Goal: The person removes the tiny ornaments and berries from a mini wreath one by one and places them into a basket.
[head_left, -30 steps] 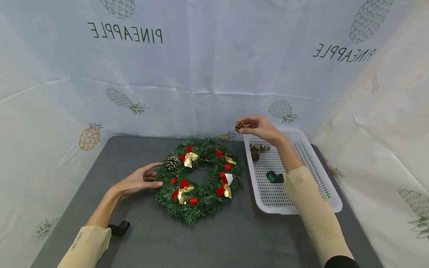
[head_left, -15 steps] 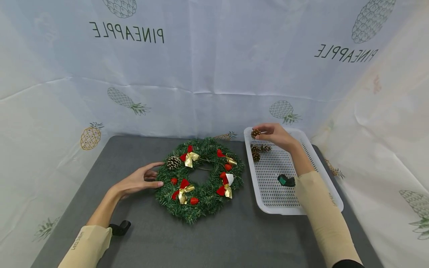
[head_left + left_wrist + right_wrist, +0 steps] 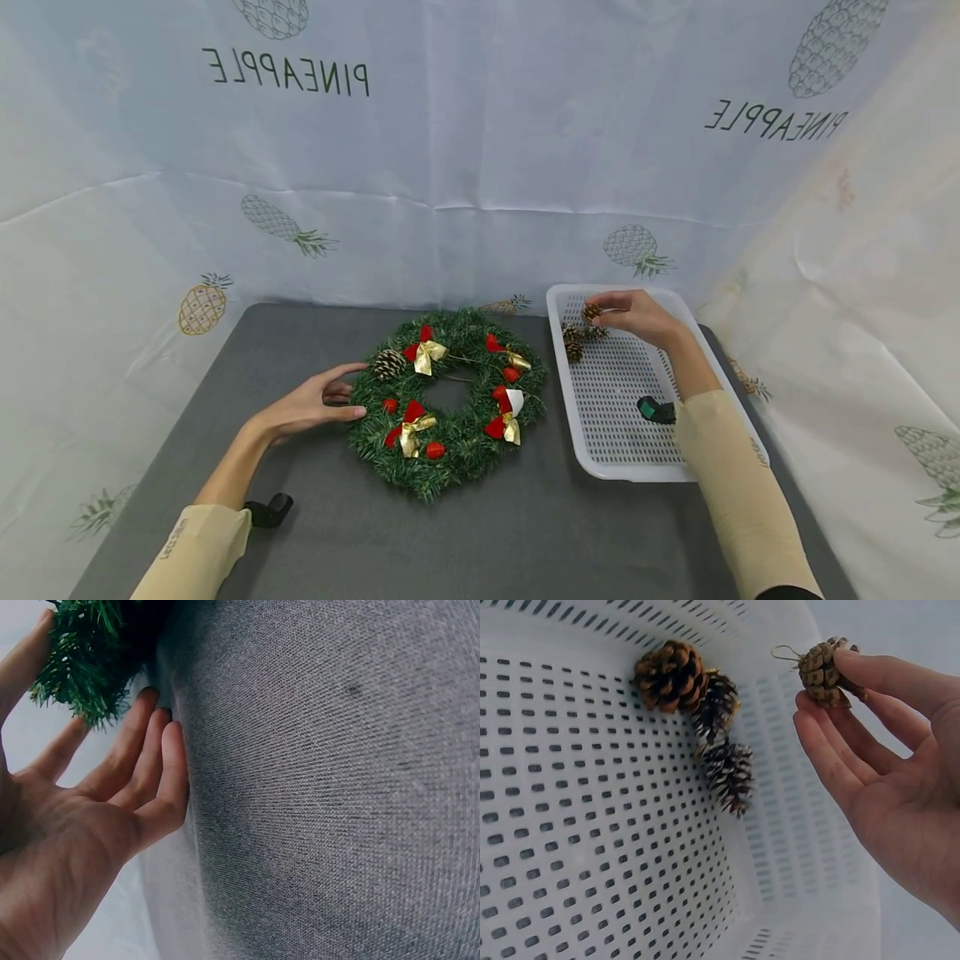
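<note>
Small pine cone pinched over the tray, wreath steadied on the other side

The right hand (image 3: 637,315) pinched a little scaly brown pine cone (image 3: 821,673) by its fingertips, hovering just above the far corner of the white perforated plastic tray (image 3: 738,433), near three other cones (image 3: 697,712) lying inside. The left hand (image 3: 307,404) lay flat with relaxed, straight fingers on the grey fabric surface (image 3: 487,533), fingertips touching the bristly green wreath (image 3: 450,450) with its red and gold bows.
</note>
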A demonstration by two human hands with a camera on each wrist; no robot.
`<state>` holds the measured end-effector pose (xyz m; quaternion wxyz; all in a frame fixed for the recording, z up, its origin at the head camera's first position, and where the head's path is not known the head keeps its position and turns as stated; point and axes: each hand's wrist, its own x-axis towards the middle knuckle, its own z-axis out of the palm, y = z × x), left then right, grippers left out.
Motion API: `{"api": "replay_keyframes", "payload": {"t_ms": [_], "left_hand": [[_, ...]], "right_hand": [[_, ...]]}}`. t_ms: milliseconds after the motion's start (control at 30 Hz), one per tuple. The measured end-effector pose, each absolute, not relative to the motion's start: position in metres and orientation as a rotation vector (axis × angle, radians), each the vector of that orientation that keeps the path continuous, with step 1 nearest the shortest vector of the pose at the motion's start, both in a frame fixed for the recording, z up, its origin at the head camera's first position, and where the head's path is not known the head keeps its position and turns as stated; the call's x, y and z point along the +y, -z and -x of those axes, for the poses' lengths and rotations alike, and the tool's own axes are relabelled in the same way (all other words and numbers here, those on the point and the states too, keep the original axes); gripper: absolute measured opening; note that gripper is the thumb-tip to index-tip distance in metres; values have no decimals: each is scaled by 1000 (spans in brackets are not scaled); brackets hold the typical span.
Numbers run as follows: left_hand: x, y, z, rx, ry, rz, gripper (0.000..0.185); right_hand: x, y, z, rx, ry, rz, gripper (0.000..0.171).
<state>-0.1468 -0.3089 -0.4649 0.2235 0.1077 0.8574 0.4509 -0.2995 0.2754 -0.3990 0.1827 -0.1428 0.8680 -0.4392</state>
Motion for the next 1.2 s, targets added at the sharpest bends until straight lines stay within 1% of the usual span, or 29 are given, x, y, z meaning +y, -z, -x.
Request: {"api": "replay_keyframes", "payload": {"t_ms": [267, 400, 667, 1033, 1200], "left_hand": [[-308, 465, 146, 2366, -1250, -292, 85], [-307, 465, 146, 2363, -1250, -292, 85], [-307, 464, 146, 2366, -1245, -287, 85], [-308, 465, 146, 2370, -1243, -290, 85], [-308, 465, 147, 2370, -1237, -286, 85]], "right_hand": [[286, 412, 298, 2446, 1209, 361, 49], [290, 416, 297, 2442, 1183, 343, 51], [297, 422, 297, 2449, 1143, 332, 54], [300, 430, 296, 2376, 1166, 326, 51], [302, 431, 296, 2344, 1127, 302, 53]]}}
